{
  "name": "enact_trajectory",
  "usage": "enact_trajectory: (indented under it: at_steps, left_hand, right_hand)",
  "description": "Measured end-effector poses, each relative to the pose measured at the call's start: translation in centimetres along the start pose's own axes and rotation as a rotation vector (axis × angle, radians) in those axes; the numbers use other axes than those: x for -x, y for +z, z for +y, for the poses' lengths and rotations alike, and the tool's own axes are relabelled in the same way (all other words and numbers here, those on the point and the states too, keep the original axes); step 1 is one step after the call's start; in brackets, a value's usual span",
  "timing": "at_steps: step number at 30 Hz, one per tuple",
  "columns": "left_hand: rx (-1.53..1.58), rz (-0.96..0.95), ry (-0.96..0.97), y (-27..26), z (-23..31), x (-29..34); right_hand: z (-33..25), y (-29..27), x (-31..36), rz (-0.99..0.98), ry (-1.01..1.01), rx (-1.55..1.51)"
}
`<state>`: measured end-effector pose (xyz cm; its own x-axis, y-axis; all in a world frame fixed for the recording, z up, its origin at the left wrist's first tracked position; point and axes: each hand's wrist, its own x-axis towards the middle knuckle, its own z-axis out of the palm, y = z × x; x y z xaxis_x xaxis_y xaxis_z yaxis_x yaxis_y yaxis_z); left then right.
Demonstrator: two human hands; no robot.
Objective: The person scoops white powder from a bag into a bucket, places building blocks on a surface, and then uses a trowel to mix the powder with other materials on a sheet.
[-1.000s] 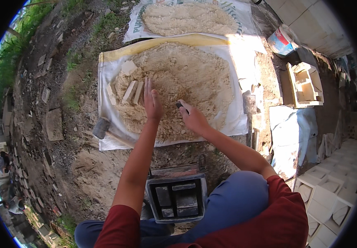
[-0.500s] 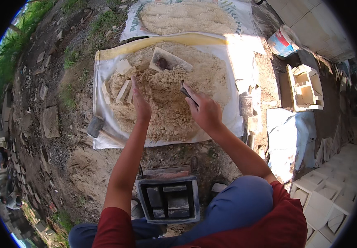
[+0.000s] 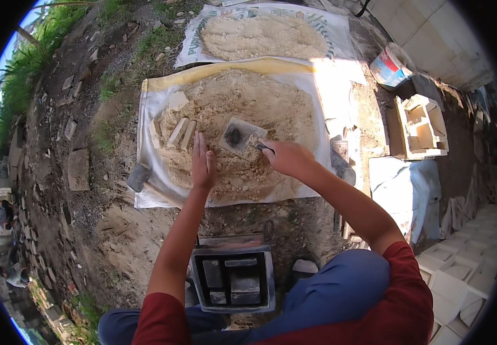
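In my right hand [image 3: 288, 157] is the dark handle of what looks like a trowel [image 3: 247, 133]. Its flat, squarish, pale grey blade has a dark patch and lies on a heap of damp sand-like mix [image 3: 242, 178], with some mix on its near right corner. My left hand [image 3: 203, 165] stands on edge at the heap's left part, fingers stretched out and holding nothing. Just beyond its fingertips lie two pale bars [image 3: 182, 133], with a pale chunk [image 3: 178, 101] farther back. The heap rests on a white sheet [image 3: 145, 123].
A mallet [image 3: 139, 177] lies at the sheet's left edge. Between my knees stands a dark metal mould [image 3: 195, 282] with inner blocks. Another sack [image 3: 188, 49] carries pale powder at the back. To the right are a bucket [image 3: 391, 66], a hollow block [image 3: 423, 126] and several more blocks [image 3: 461, 270].
The trowel blade has come nearer to me and turned across the heap, with the right wrist swung round. My left hand has drawn back from the chunks toward me. The view has shifted slightly.
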<state>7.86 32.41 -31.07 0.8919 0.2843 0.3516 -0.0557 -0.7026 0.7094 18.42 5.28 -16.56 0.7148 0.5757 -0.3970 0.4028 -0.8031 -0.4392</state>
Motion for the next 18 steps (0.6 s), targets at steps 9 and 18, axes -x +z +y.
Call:
enact_trajectory:
  at_steps: [9,18]
  left_hand:
    - [-0.305,-0.093,0.120,1.6,-1.3,-3.9]
    - [-0.343,-0.120,0.123,2.3,-1.2,-4.1]
  right_hand:
    - [5.2,-4.9,6.8,0.077,0.260,0.052]
    - [3.3,0.9,4.3,-0.020,0.220,-0.135]
